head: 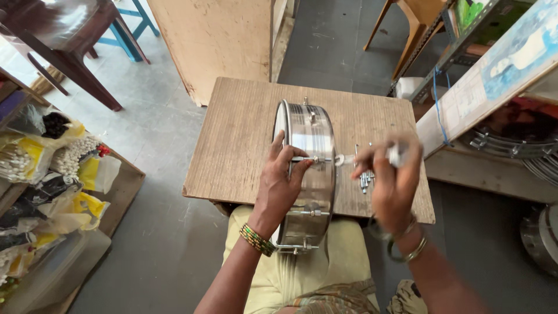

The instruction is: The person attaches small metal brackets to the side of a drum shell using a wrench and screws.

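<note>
A shiny steel drum shell (311, 145) stands on its edge across a small wooden board table (244, 134) and my lap. My left hand (279, 186) grips its side and pinches a metal tension rod (311, 159) against the shell. My right hand (389, 180), blurred, holds a small metal tuning key (397, 154) just to the right of the rod's end. A few loose metal rods (364, 177) lie on the table under my right hand.
Plastic bags of beads and small parts (52, 174) fill a box at the left. A plywood sheet (215, 40) leans behind the table. More steel drum rims (517, 145) sit on a shelf at the right, and a wooden stool (415, 29) stands at the back.
</note>
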